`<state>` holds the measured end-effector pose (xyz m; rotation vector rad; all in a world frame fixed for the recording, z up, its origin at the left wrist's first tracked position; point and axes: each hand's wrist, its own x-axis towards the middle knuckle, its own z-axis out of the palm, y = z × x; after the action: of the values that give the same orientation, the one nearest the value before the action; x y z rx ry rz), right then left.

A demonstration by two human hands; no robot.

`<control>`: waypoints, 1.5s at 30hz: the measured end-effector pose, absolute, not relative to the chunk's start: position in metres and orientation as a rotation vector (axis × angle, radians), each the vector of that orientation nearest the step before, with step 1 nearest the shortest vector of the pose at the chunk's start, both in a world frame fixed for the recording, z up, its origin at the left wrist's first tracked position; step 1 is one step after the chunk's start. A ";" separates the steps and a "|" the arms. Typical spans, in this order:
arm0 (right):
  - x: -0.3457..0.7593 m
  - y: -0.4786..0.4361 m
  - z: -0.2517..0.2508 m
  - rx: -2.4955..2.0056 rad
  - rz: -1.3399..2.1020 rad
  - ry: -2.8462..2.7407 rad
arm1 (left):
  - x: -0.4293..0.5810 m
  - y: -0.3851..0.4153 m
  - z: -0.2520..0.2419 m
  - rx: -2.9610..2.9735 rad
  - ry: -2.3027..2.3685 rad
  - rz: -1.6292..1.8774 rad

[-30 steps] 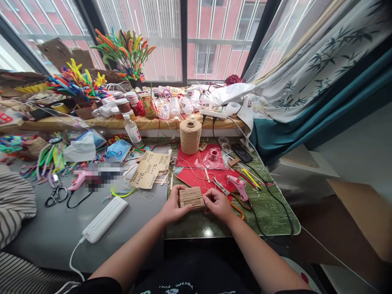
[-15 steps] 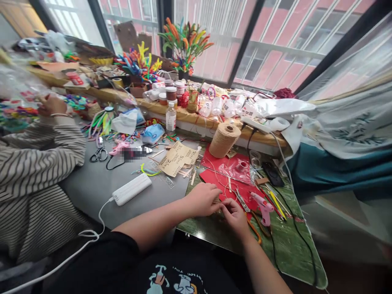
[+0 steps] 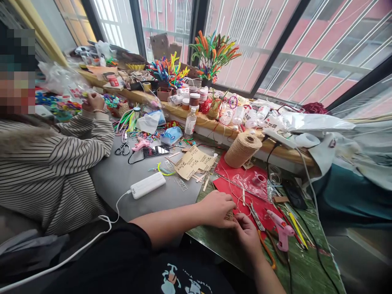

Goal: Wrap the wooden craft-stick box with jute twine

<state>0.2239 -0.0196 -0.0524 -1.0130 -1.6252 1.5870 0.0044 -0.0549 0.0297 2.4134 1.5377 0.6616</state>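
Observation:
My left hand [image 3: 218,209] is closed around a small brown piece [image 3: 229,215] that looks wrapped in twine; most of it is hidden by the fingers. Close against it, my right hand [image 3: 247,230] has its thumb and fingers pinched together at the piece's lower edge; what lies in the pinch is too small to make out. A thin strand of twine loops over the red sheet [image 3: 222,185] just beyond my hands. The big twine spool [image 3: 240,152] stands tilted behind that sheet. Scissors with orange handles [image 3: 257,218] lie right of my right hand, beside a pink glue gun [image 3: 283,232].
A white power bank [image 3: 148,185] with a cable lies left on the grey table. Printed kraft paper [image 3: 191,163] and sticks lie ahead. Pencils [image 3: 297,228] and a black cable are at right. A co-worker in a striped sleeve [image 3: 98,136] sits at left. Bottles and pipe cleaners crowd the sill.
The head view has swung left, so the scene sits further right and more of the co-worker shows. My hands stay together at the small brown piece, with more of it visible now.

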 end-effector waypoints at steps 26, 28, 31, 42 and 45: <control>0.204 -0.032 -0.068 -0.905 1.492 -1.414 | 0.007 -0.037 0.037 2.300 1.479 0.617; 0.205 -0.032 -0.070 -0.898 1.478 -1.417 | 0.003 -0.036 0.041 2.313 1.437 0.591; 0.206 -0.032 -0.072 -0.883 1.468 -1.430 | -0.001 -0.037 0.044 2.356 1.366 0.545; 0.206 -0.030 -0.071 -0.897 1.421 -1.459 | 0.002 -0.039 0.036 2.398 1.383 0.573; 0.203 -0.032 -0.067 -0.903 1.417 -1.445 | 0.002 -0.038 0.036 2.408 1.373 0.576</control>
<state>0.2028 -0.0323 -0.0674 -0.9033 -1.4453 1.4174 0.0021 -0.0382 0.0358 2.4083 1.3733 0.5763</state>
